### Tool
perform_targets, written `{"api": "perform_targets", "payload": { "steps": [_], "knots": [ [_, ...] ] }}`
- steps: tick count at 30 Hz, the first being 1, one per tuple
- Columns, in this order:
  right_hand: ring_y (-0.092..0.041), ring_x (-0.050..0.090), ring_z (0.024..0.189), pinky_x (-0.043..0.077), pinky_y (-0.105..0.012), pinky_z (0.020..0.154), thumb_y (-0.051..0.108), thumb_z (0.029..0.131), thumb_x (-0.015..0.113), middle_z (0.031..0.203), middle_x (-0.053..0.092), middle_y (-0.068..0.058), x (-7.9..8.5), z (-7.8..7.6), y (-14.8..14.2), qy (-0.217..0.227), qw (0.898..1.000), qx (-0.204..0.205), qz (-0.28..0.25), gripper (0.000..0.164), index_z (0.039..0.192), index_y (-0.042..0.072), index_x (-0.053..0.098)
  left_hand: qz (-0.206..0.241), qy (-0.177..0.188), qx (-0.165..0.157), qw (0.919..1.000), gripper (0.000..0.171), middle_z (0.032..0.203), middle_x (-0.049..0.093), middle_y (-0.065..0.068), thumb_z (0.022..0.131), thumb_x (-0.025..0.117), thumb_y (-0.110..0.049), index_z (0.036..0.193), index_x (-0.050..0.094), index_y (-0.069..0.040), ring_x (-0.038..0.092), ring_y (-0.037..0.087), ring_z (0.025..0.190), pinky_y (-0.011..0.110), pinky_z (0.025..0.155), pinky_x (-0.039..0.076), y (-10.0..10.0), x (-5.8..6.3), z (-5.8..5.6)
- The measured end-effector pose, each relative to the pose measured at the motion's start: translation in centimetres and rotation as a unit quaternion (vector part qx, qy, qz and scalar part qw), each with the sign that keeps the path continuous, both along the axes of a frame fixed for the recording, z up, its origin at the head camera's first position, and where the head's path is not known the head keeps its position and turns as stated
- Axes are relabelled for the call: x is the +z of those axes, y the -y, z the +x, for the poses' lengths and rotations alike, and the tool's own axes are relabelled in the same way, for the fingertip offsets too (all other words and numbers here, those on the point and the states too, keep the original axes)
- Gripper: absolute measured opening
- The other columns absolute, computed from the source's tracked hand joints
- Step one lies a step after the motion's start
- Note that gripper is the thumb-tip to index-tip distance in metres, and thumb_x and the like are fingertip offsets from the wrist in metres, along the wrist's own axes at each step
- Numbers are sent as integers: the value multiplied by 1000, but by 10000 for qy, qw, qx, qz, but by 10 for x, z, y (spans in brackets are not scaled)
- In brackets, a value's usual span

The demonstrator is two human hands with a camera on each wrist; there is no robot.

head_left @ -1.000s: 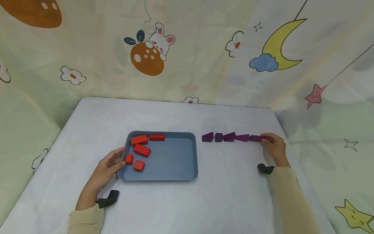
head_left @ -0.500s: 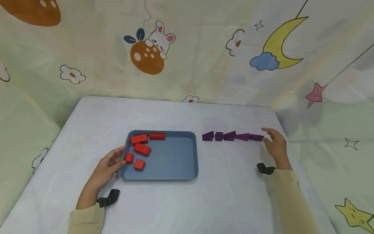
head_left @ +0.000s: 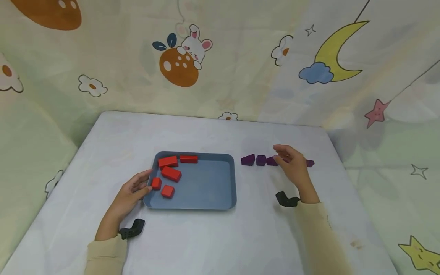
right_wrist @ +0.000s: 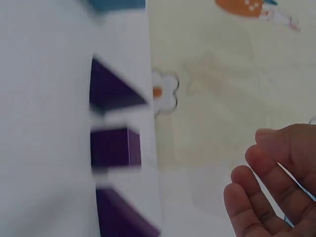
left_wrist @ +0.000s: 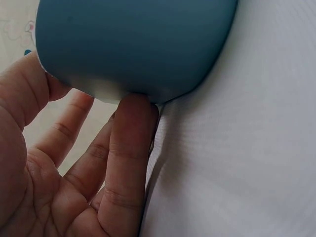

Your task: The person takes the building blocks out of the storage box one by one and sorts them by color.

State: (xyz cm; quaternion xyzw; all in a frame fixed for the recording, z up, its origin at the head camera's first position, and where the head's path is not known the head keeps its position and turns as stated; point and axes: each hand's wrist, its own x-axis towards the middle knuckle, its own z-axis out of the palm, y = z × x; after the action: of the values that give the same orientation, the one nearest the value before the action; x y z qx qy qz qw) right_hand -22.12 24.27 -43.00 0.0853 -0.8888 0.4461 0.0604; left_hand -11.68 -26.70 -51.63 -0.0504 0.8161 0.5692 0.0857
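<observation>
My left hand (head_left: pixel 130 194) grips the left end of a blue-grey tray (head_left: pixel 206 191), thumb at the rim and fingers along the outer side. Its fingertips touch the tray's outer wall (left_wrist: pixel 133 54) in the left wrist view. Several red blocks (head_left: pixel 170 173) lie in the tray's left part. My right hand (head_left: pixel 293 166) holds nothing, fingers loosely bent, over a row of purple blocks. It partly hides the row's right half. A wedge-shaped purple block (head_left: pixel 248 160) and a small purple block (head_left: pixel 261 160) show at the left end; another purple block (head_left: pixel 310 163) shows at the right end.
A white cloth-covered table (head_left: pixel 206 240) lies under everything, its far edge against a patterned curtain (head_left: pixel 240 76). Black wrist devices (head_left: pixel 133 229) sit at both wrists, close over the cloth.
My right hand has let go of the rightmost purple block and moved left over the row. The left hand stays on the tray. The view has shifted slightly.
</observation>
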Motion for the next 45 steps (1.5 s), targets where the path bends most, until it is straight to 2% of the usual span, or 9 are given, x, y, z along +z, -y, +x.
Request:
{"api": "perform_targets", "payload": {
  "steps": [2,3,8,13,18,27,34,45],
  "knots": [
    [-42,65,128,49,-16,102,-3,102,70,135,69,-28,-3,-1,16,31,9997,138,-209,32,134,-8,67,27,-44,2,10000,64,164,46,26,107,67,-14,166,43,-10,53,41,137,22,87,52,0,0,0],
    [-41,65,128,50,-18,103,-3,102,70,135,69,-27,-5,-2,24,50,9994,204,-270,32,134,-8,67,33,-64,0,10000,63,163,46,26,107,67,-14,166,43,-10,53,40,137,22,87,52,1,0,0],
    [-38,66,128,52,-42,109,-3,101,71,135,70,-24,-16,-9,62,180,9973,502,-507,32,134,-6,68,44,-124,-10,9999,63,162,47,27,107,67,-13,165,44,-9,53,40,137,20,90,50,1,0,0],
    [-39,67,126,53,-49,108,-5,100,72,134,71,-24,-24,-12,95,254,9939,789,-724,33,133,-7,69,49,-164,-22,9999,63,162,48,27,106,67,-13,165,44,-9,54,41,136,19,90,50,0,1,0],
    [-41,68,124,54,-49,107,-4,100,73,131,71,-26,-33,-15,121,346,9897,1067,-886,32,131,-8,69,99,-170,-51,9998,63,162,47,27,106,68,-13,165,44,-8,54,42,138,18,91,50,0,1,-2],
    [-39,71,119,57,-42,103,-5,99,74,130,72,-25,-48,-22,165,829,9823,1376,-969,33,131,-9,69,88,-105,11,9999,63,163,48,25,106,67,-13,165,45,-10,55,42,138,19,90,51,0,0,-2],
    [-37,74,113,59,-41,98,-6,97,76,125,75,-23,-56,-24,186,959,9821,1436,-754,31,127,-7,72,84,-98,18,9999,62,163,47,26,106,66,-13,165,45,-10,53,42,138,20,90,50,-2,3,-1],
    [-33,75,110,60,-39,95,1,97,78,119,78,-19,-56,-27,204,1092,9836,1430,-122,29,126,-3,75,44,-134,22,9999,62,162,48,26,106,67,-12,164,46,-10,55,41,135,19,89,51,0,3,-2]
  ]
}}
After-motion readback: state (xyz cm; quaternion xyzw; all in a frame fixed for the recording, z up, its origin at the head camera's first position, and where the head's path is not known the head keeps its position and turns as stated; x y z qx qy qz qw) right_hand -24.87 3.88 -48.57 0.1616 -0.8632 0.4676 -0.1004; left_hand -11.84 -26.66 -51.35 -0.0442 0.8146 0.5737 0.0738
